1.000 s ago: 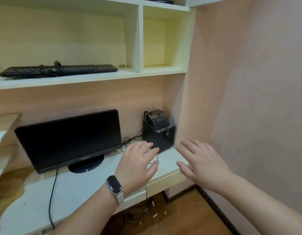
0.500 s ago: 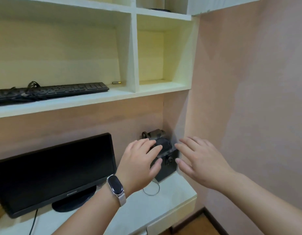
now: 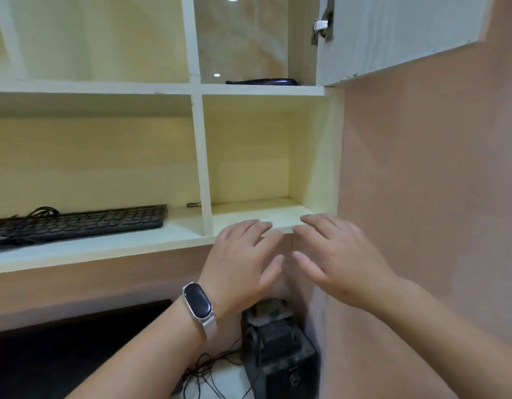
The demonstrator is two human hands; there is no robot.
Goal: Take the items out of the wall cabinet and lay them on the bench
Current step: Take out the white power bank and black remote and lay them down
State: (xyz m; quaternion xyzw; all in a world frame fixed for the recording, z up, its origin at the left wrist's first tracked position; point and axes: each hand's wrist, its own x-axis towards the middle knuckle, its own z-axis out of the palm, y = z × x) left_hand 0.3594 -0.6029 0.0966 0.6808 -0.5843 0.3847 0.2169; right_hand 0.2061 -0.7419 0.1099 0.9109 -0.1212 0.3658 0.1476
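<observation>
Two empty hands raised before an open wall cabinet (image 3: 201,168) beside a pink wall (image 3: 421,182).

The left hand (image 3: 243,263) and right hand (image 3: 338,254) are held spread, palms down, nothing grasped. A black keyboard (image 3: 76,223) lies in the lower left compartment; a dark flat item (image 3: 262,81) is seen in the upper right one. On the bench (image 3: 226,381) below, a black box (image 3: 280,355) and cables (image 3: 208,367) are seen.

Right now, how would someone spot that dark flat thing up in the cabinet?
Find the open cabinet door at top right. Left of it, the upper compartment holds a flat dark object at its front edge, alone there, unlike the keyboard one shelf lower.
</observation>
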